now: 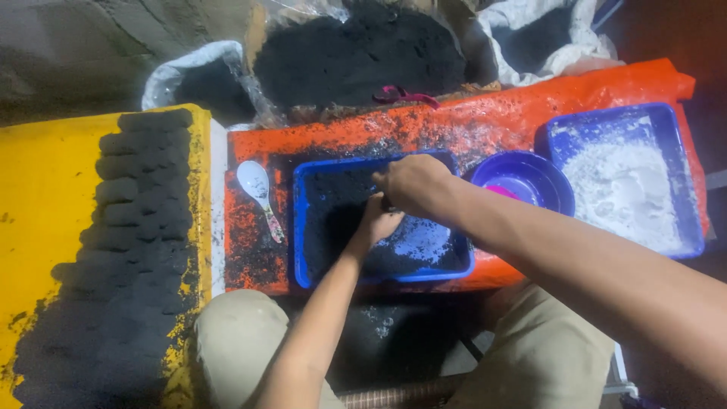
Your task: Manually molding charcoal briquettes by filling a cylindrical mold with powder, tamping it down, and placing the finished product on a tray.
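Both hands, right hand (413,184) and left hand (379,222), fingers curled closed around black powder in the blue rectangular plastic tray (307,227) at centre; rows of pressed black briquettes (136,204) at 9 o'clock done, tray half-emptied.

Bare forearms, no sleeves in view; khaki, possibly beige, trousers (235,333) cover both knees.

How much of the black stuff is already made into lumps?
Many dark pressed lumps already sit in rows on the yellow sheet. Right now the left hand and right hand work black powder in the blue tray. A big heap of black powder behind looks unused.
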